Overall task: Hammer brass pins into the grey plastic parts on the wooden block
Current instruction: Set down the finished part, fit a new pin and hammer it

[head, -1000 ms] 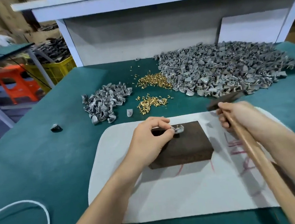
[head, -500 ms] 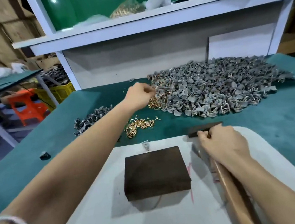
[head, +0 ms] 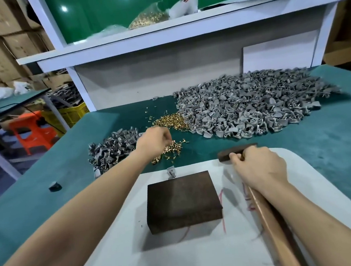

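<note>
Touching brass pins (head: 172, 151) with left hand (head: 153, 142), fingers curled downward; cannot tell if pin pinched. Gripping hammer (head: 269, 220) with right hand (head: 258, 169), fingers wrapped round handle, beside wooden block (head: 182, 200).

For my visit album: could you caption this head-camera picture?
Left hand reaches into loose brass pins; right hand holds a hammer beside the bare wooden block.

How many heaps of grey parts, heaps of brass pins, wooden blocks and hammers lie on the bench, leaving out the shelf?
Heaps of grey parts: 2, the large heap of grey parts and the small heap of grey parts
Heaps of brass pins: 2, the far heap of brass pins and the near heap of brass pins
wooden block: 1
hammer: 1
Total: 6
</note>
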{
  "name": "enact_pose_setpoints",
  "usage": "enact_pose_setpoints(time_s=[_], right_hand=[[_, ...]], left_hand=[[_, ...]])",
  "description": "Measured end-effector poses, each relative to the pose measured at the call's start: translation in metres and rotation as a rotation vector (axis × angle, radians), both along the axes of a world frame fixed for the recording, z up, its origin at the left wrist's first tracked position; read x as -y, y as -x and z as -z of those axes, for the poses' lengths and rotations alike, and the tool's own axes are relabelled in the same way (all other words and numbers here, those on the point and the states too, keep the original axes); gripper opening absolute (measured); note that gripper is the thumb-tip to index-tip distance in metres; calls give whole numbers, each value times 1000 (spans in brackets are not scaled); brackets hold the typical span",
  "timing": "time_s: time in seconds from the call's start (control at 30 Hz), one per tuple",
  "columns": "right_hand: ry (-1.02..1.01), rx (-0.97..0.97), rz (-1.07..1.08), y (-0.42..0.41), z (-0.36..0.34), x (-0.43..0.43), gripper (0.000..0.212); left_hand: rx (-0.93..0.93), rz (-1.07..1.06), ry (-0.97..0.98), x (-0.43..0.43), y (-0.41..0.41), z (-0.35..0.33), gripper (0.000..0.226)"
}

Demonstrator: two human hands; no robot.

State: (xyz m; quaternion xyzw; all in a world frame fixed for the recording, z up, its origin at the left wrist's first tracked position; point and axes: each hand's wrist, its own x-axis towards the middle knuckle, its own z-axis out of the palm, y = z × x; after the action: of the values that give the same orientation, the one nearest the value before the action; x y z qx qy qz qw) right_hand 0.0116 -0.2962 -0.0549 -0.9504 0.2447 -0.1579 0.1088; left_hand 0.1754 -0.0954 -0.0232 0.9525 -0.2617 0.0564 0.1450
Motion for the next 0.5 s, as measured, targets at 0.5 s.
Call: enact_pose_setpoints(time_s=[0.5], right_hand=[[-80, 13, 50, 0, -3, 1, 44]], left_hand=[[-163, -151, 176, -123, 11, -15, 9]])
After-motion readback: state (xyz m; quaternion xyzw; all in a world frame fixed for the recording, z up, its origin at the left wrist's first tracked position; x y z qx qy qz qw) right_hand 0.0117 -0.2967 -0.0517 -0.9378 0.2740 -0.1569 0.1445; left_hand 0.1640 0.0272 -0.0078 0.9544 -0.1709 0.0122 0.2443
